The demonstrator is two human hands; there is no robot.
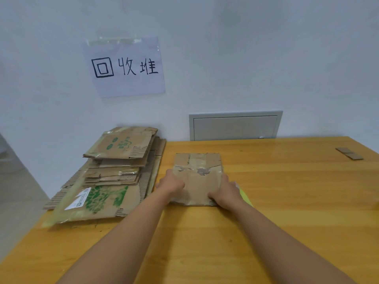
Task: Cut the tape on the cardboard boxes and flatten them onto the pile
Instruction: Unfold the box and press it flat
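A small flattened cardboard box with torn tape across its top lies on the wooden table, right of the pile. My left hand grips its left edge. My right hand grips its right edge, thumb on the top face. The pile of flattened boxes sits at the table's far left corner, with a green-printed box on top and a larger green-printed sheet at the bottom. A yellow-green object peeks out behind my right wrist; I cannot tell what it is.
A paper sign with handwritten characters is taped to the wall above the pile. A grey wall panel sits behind the table. A small cardboard scrap lies at the far right of the table.
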